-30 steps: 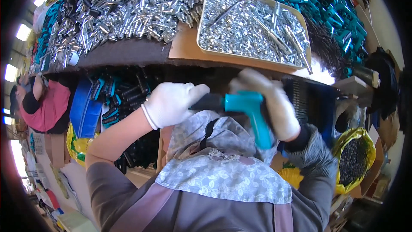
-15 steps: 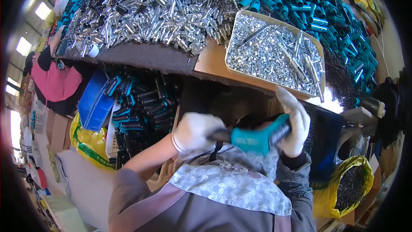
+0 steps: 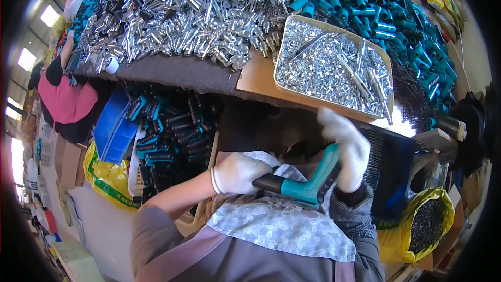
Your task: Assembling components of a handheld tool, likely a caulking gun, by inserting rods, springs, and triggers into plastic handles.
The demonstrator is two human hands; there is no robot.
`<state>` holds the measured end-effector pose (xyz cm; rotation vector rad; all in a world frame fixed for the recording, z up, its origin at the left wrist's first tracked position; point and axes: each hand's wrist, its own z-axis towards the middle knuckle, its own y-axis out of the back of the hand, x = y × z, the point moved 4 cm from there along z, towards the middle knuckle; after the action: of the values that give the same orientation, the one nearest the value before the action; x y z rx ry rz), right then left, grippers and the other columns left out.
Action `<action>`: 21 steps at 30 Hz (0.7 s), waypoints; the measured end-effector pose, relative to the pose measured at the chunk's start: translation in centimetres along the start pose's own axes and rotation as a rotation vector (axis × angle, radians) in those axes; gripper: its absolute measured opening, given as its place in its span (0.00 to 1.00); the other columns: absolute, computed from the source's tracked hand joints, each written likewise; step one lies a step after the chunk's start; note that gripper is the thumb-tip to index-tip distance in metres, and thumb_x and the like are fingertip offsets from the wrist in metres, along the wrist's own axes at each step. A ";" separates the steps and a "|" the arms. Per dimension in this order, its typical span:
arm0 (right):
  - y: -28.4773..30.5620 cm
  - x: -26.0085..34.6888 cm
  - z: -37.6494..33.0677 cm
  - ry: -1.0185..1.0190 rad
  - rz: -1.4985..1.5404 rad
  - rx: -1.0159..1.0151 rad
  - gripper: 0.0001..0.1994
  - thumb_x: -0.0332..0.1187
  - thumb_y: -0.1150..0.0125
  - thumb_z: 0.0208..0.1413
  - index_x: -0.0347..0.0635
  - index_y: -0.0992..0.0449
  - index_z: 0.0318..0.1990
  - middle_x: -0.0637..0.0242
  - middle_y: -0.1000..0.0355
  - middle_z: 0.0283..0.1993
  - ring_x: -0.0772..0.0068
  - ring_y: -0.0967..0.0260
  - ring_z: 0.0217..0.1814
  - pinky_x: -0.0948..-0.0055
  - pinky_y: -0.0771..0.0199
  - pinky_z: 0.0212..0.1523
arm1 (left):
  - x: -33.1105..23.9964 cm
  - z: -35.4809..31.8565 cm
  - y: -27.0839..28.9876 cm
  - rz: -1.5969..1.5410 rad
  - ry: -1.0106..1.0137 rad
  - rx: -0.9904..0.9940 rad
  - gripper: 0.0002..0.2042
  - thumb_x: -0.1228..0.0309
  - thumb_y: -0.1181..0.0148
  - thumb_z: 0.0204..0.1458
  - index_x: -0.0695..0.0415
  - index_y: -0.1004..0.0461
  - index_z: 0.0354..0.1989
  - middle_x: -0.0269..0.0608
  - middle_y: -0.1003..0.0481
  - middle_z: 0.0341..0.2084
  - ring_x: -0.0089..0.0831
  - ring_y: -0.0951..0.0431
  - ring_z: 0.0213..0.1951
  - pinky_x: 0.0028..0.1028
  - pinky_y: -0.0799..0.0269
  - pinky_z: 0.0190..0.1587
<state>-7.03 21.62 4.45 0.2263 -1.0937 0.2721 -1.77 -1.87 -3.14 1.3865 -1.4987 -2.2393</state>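
In front of my apron I have a teal and black pistol-grip screwdriver point(image 3: 305, 190), lying roughly sideways with its bent handle at the right. My gloved left hand point(image 3: 242, 173) is closed round its black front end. At the other end my gloved right hand point(image 3: 348, 149) has its palm against the handle, fingers stretched upward and slightly blurred. Beyond it, a shallow cream tray point(image 3: 324, 101) of small shiny metal parts sits at the bench edge, with a few long metal pieces lying across the parts.
Metal sleeves and bits point(image 3: 193, 15) are heaped over the bench, with teal handles point(image 3: 386, 26) piled at right. Black and teal grips point(image 3: 172, 136) fill a container below left, beside a blue bin point(image 3: 113, 133). A yellow sack point(image 3: 407, 240) stands lower right. Someone in pink point(image 3: 68, 99) works far left.
The screwdriver's handle end has swung, now slanting up toward my right hand. My right hand has shifted slightly left, its fingers tilting left over the handle. The left hand keeps its grip.
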 end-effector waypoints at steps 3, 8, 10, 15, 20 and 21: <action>-0.5 0.7 -0.9 0.081 -0.082 -0.090 0.22 0.40 0.55 0.68 0.27 0.23 0.50 0.42 0.28 0.61 0.46 0.33 0.68 0.52 0.42 0.71 | 1.4 0.3 2.6 -0.122 0.133 -0.395 0.17 0.66 0.26 0.41 0.55 0.21 0.40 0.51 0.20 0.28 0.47 0.17 0.30 0.35 0.21 0.33; -1.0 0.0 0.3 0.094 -0.106 0.054 0.16 0.33 0.41 0.55 0.32 0.21 0.47 0.46 0.25 0.58 0.46 0.32 0.67 0.51 0.40 0.71 | 0.4 0.4 -0.9 0.063 0.136 0.074 0.15 0.63 0.33 0.44 0.51 0.21 0.41 0.47 0.20 0.29 0.45 0.17 0.33 0.39 0.21 0.37; 0.9 -1.3 -0.1 -0.046 0.006 -0.147 0.22 0.40 0.55 0.64 0.28 0.22 0.47 0.44 0.27 0.61 0.49 0.32 0.68 0.56 0.41 0.71 | -0.9 1.0 2.2 -0.011 -0.048 -0.192 0.15 0.67 0.29 0.38 0.53 0.20 0.38 0.46 0.20 0.29 0.44 0.17 0.32 0.37 0.21 0.35; -3.2 2.2 0.2 0.374 -0.325 0.135 0.09 0.26 0.36 0.50 0.38 0.19 0.40 0.58 0.22 0.41 0.54 0.23 0.43 0.62 0.23 0.48 | 2.2 0.6 -1.1 -0.096 0.332 -0.094 0.11 0.65 0.32 0.49 0.56 0.21 0.39 0.52 0.20 0.30 0.50 0.17 0.34 0.39 0.21 0.37; 1.1 -4.9 -0.5 -0.354 -0.774 0.136 0.11 0.36 0.42 0.58 0.41 0.15 0.37 0.59 0.21 0.32 0.60 0.22 0.34 0.64 0.23 0.38 | -0.6 1.8 1.8 0.359 0.138 0.127 0.14 0.64 0.34 0.46 0.50 0.24 0.42 0.40 0.21 0.28 0.39 0.17 0.30 0.36 0.21 0.33; 0.1 -5.4 -0.7 -0.180 -1.096 0.214 0.12 0.40 0.41 0.59 0.43 0.15 0.35 0.59 0.21 0.31 0.57 0.22 0.34 0.60 0.23 0.38 | -0.5 2.2 2.1 0.401 0.109 0.130 0.14 0.64 0.33 0.46 0.50 0.24 0.42 0.39 0.22 0.27 0.38 0.18 0.30 0.36 0.22 0.33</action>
<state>-8.78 21.33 -0.72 1.0057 -0.9715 -0.6271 -3.88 -1.14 -0.95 1.0944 -1.7283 -1.8263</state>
